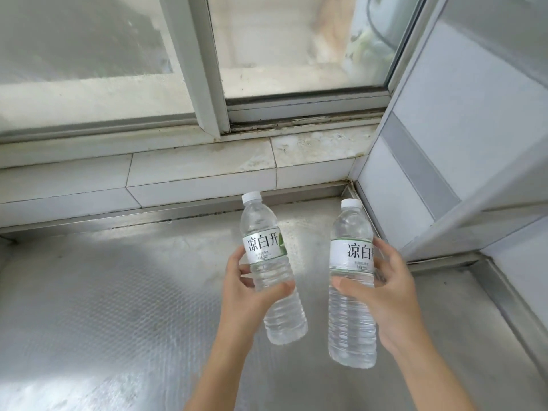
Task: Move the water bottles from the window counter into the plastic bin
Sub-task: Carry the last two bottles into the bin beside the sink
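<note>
Two clear water bottles with white caps and white-green labels are held above the steel window counter [103, 292]. My left hand [246, 295] grips the left bottle [267, 250] around its middle, and the bottle leans slightly left. My right hand [382, 295] is wrapped around the right bottle [350, 226] just below its label, holding it nearly upright. Both bottles look full. The plastic bin is not in view.
A tiled window sill [178, 170] runs behind the counter, under a sliding window [207, 69]. A white panel wall [444, 143] closes off the right side, with a raised steel edge [504, 292] along its base.
</note>
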Tool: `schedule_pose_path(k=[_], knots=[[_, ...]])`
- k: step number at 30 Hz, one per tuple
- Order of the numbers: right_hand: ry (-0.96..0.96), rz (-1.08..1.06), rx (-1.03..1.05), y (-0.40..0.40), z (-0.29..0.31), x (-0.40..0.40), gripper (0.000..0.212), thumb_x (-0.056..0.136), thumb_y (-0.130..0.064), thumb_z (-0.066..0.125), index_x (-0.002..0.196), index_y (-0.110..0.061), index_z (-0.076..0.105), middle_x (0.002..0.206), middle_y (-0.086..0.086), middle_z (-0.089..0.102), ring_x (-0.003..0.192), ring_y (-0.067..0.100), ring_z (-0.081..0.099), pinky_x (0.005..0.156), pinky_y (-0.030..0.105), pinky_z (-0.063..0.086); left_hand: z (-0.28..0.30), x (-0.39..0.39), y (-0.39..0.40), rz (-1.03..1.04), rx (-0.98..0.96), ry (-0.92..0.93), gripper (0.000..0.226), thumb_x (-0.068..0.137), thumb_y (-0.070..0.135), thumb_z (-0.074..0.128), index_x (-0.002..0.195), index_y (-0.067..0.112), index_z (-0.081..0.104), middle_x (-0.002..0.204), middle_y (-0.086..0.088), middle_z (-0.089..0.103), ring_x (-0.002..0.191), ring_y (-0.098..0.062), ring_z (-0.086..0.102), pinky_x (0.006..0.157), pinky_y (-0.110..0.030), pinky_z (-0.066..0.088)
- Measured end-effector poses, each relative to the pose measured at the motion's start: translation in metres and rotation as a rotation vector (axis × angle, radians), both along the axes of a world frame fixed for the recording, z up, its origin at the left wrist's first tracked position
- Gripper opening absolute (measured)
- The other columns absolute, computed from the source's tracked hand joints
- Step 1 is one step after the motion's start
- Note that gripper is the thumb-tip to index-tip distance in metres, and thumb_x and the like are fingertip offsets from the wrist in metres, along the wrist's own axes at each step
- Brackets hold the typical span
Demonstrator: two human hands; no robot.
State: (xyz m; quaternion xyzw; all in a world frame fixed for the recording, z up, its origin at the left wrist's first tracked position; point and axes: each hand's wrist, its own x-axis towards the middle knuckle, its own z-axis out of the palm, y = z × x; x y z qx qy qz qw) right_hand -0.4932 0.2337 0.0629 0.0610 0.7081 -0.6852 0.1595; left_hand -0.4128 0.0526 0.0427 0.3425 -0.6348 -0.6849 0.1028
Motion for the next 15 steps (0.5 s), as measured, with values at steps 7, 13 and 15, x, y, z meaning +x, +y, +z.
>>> schedule_pose_path(k=[7, 13, 15], knots=[[0.066, -0.167, -0.025, 0.063, 0.032, 0.059, 0.088, 0.042, -0.004, 0.086, 0.114, -0.043, 0.055, 0.112, -0.005, 0.066, 0.087, 0.012, 0.071, 0.068, 0.035, 0.055, 0.029, 0.033, 0.059, -0.21, -0.097, 0.091, 0.086, 0.046, 0.027, 0.086, 0.119, 0.052, 0.048, 0.107, 0.002, 0.061, 0.093, -0.015, 0.062, 0.07, -0.022, 0.049], [0.098, -0.329, -0.03, 0.138, 0.055, 0.115, 0.089, 0.045, -0.003, 0.089, 0.114, -0.046, 0.053, 0.112, -0.008, 0.066, 0.084, 0.009, 0.071, 0.068, 0.032, 0.054, 0.06, 0.056, 0.118, -0.388, -0.189, 0.17, 0.087, 0.043, 0.028, 0.086, 0.119, 0.052, 0.05, 0.101, 0.012, 0.061, 0.078, 0.004, 0.057, 0.07, -0.021, 0.046], [0.111, -0.379, -0.026, 0.165, 0.062, 0.136, 0.088, 0.049, 0.002, 0.089, 0.113, -0.047, 0.054, 0.111, -0.01, 0.066, 0.087, 0.007, 0.07, 0.071, 0.033, 0.054, 0.068, 0.065, 0.143, -0.463, -0.192, 0.192, 0.086, 0.043, 0.027, 0.087, 0.115, 0.056, 0.05, 0.1, 0.014, 0.06, 0.077, 0.006, 0.056, 0.07, -0.023, 0.046]])
